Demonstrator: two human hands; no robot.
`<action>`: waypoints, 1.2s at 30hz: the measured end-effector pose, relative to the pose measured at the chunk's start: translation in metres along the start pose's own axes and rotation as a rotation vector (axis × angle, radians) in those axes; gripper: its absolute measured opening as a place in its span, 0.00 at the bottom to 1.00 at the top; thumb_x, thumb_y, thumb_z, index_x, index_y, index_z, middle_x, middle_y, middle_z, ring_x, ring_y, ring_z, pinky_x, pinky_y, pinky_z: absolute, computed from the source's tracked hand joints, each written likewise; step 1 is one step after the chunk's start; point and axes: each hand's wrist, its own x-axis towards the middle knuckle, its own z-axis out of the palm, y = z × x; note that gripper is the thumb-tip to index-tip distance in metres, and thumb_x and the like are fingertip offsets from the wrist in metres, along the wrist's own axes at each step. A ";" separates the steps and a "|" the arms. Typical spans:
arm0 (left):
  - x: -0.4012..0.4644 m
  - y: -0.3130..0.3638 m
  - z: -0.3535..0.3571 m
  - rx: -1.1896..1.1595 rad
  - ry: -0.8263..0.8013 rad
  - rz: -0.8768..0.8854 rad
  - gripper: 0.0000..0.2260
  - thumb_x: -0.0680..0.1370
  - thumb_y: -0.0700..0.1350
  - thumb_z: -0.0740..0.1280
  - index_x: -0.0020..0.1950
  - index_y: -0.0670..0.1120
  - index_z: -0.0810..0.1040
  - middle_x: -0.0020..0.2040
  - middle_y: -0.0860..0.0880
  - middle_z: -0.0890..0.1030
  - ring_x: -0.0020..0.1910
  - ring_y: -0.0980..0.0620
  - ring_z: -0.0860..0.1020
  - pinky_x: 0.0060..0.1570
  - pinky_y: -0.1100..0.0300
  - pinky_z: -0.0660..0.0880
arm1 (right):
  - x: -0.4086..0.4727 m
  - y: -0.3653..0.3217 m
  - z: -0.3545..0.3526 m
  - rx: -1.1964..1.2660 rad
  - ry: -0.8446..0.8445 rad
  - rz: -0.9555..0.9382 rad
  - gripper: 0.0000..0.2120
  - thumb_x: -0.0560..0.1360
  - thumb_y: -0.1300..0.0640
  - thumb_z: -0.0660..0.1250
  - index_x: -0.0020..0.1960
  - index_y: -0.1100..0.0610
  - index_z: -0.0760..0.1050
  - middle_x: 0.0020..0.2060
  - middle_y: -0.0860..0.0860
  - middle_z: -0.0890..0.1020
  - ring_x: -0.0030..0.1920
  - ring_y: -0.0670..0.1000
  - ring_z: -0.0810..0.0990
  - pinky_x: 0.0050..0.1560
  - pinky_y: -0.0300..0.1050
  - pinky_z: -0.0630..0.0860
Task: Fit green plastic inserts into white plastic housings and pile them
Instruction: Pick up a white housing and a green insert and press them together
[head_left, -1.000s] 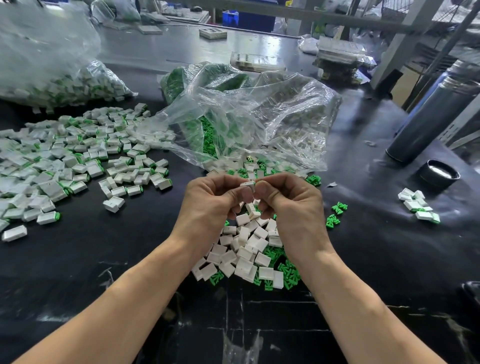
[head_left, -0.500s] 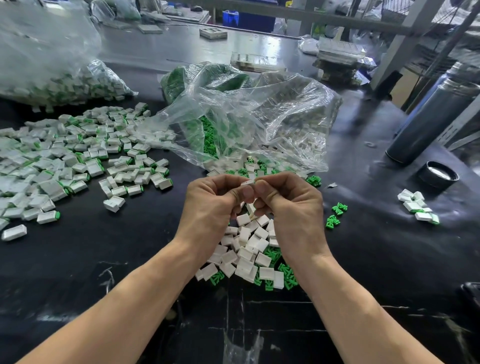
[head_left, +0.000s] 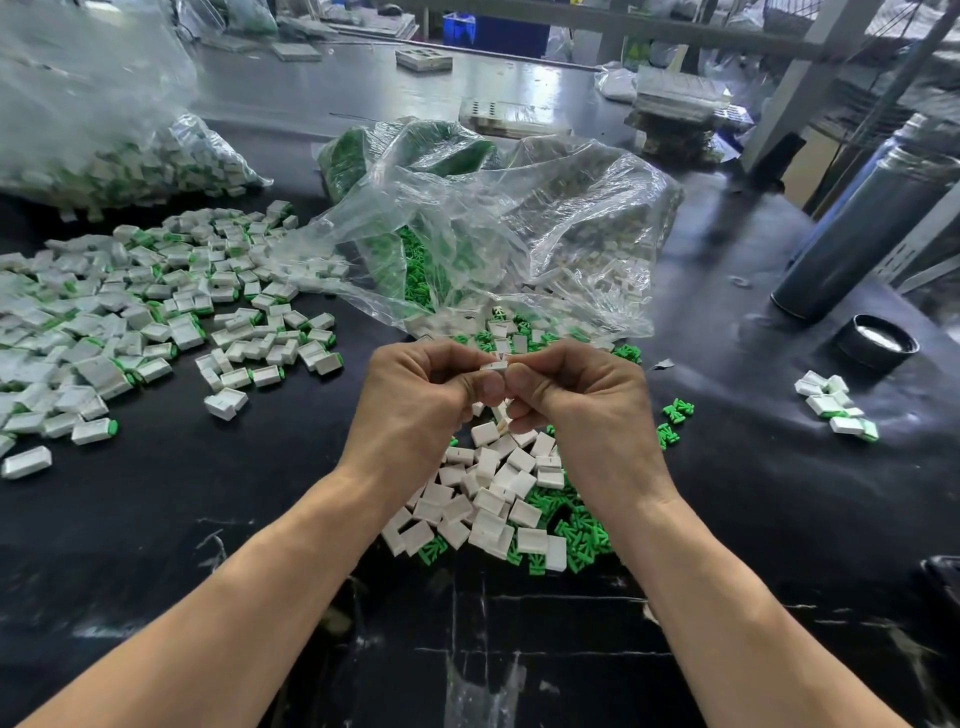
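Above the tabletop (head_left: 156, 519), left hand (head_left: 415, 410) and right hand (head_left: 587, 405) are pinching one white housing (head_left: 493, 366), each grip closed tightly.

The table (head_left: 156, 519) is black, with thin white scratch marks. The housings (head_left: 488, 499) are plain white. The inserts (head_left: 582, 545) are bright green. The pile (head_left: 130, 312) is white with green ends (both colours on each piece). The bag (head_left: 519, 223) is clear — green shows through. The flask (head_left: 857, 228) is dark grey.

Black bench (head_left: 156, 519) w/ housings (head_left: 488, 499), inserts (head_left: 576, 540), bags (head_left: 498, 234).
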 end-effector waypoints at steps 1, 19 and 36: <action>0.000 0.000 0.000 -0.014 0.009 -0.010 0.04 0.74 0.36 0.76 0.43 0.44 0.87 0.34 0.46 0.83 0.30 0.54 0.71 0.29 0.65 0.71 | 0.000 0.000 0.001 0.002 -0.002 0.002 0.18 0.76 0.70 0.72 0.34 0.50 0.84 0.35 0.54 0.86 0.32 0.49 0.81 0.34 0.44 0.82; -0.005 0.000 0.000 0.309 0.053 0.203 0.07 0.77 0.39 0.75 0.50 0.51 0.86 0.43 0.56 0.86 0.40 0.55 0.85 0.44 0.53 0.83 | 0.002 0.010 -0.003 -0.288 0.062 -0.065 0.11 0.77 0.63 0.73 0.43 0.47 0.85 0.34 0.47 0.85 0.34 0.44 0.79 0.37 0.42 0.80; -0.006 0.003 0.012 0.110 -0.118 0.125 0.05 0.76 0.36 0.74 0.49 0.44 0.84 0.49 0.44 0.86 0.46 0.36 0.83 0.54 0.38 0.80 | -0.005 0.000 0.012 -0.225 -0.020 0.086 0.32 0.87 0.41 0.51 0.30 0.40 0.81 0.23 0.46 0.72 0.23 0.42 0.68 0.24 0.35 0.64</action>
